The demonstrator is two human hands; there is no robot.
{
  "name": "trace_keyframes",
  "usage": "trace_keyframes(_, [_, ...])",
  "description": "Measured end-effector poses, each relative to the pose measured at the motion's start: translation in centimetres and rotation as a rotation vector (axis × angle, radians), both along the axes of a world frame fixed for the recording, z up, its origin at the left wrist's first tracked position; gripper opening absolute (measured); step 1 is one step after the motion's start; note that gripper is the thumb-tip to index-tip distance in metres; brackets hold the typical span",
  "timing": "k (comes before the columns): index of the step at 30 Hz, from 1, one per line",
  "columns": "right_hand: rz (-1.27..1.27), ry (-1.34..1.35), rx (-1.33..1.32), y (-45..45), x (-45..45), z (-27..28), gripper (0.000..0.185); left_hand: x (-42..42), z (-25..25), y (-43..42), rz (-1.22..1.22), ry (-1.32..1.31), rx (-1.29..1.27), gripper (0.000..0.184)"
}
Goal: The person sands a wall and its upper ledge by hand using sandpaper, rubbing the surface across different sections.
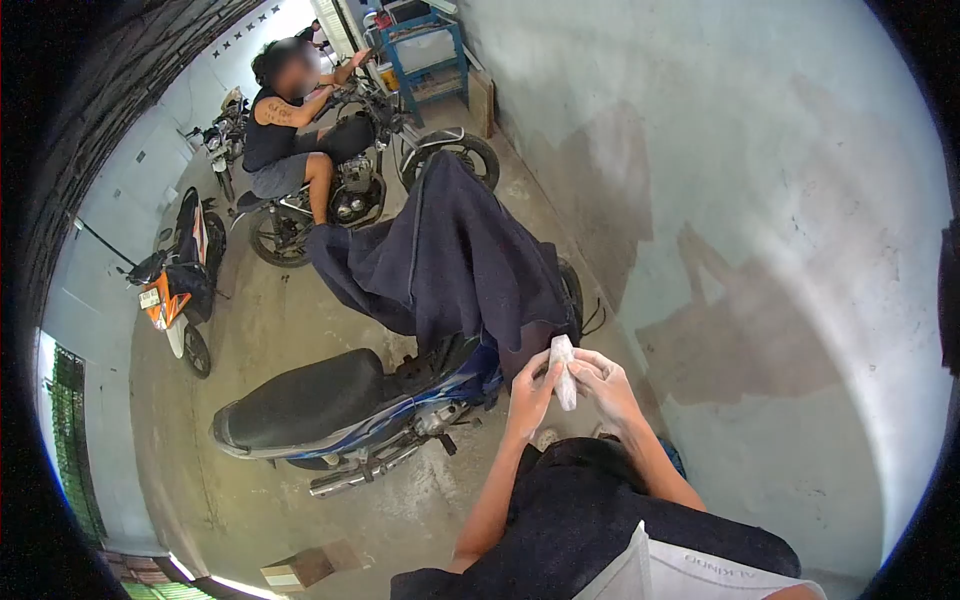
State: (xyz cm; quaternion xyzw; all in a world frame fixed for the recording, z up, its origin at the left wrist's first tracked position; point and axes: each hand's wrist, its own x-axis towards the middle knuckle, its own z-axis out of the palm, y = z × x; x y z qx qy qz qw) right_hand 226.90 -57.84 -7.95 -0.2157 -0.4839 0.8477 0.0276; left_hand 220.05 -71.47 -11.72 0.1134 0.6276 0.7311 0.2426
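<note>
Both hands meet around a small, narrow, whitish object [564, 375], which stands lengthwise between them. My left hand [534, 392] pinches its left side, and my right hand [603, 383] has its fingers closed on the right side. Pale powder shows on the fingers. Just beyond the hands, a dark cloth [455, 255] is draped over the front of a blue motorcycle [365, 425] with a black seat. The whitish object is held clear of the cloth.
A person [285, 130] sits on another motorcycle [355, 190] farther back. An orange scooter [180, 285] stands at the left. A blue shelf [425, 60] is against the back wall. A grey wall [740, 200] rises on the right, and a cardboard box [297, 570] lies on the floor.
</note>
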Motion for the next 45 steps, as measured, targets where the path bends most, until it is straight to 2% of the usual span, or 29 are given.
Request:
trace_keyframes(2, [0.054,0.002,0.024,0.1,-0.1,-0.4,0.039,0.2,1.1,-0.5,-0.001,-0.085,0.015,0.049])
trace_keyframes(4, [0.071,0.040,-0.044,0.0,-0.1,-0.6,0.038,0.3,2.1,-0.7,0.079,-0.182,0.184,0.045])
trace_keyframes(7, [0.078,0.108,-0.127,-0.5,-0.8,-0.6,0.035,0.3,2.5,-0.5,0.146,-0.164,0.286,0.042])
trace_keyframes(18, [0.124,0.206,-0.285,-1.9,-1.7,0.7,0.042,1.0,4.0,0.7,0.301,-0.029,0.336,0.037])
trace_keyframes(23, [0.124,0.257,-0.314,-2.1,-1.9,1.4,0.047,1.1,4.0,0.6,0.332,-0.074,0.330,0.036])
trace_keyframes(34, [0.141,0.237,-0.281,-2.3,-1.2,1.0,0.049,1.5,2.7,0.4,0.362,-0.044,0.285,0.035])
trace_keyframes(39, [0.113,0.202,-0.263,-3.1,-1.5,1.2,0.046,1.3,3.0,-0.1,0.343,-0.140,0.369,0.036])
trace_keyframes(42, [0.081,0.316,-0.258,-3.5,-2.5,1.6,0.041,1.1,4.1,0.4,0.322,-0.105,0.391,0.037])
trace_keyframes(44, [-0.033,0.232,0.012,-3.8,-3.3,1.5,0.037,1.0,4.9,0.8,0.320,-0.077,0.389,0.037])
trace_keyframes(45, [-0.028,0.235,0.010,-3.8,-3.6,1.6,0.037,1.0,5.3,0.8,0.323,-0.049,0.386,0.037])
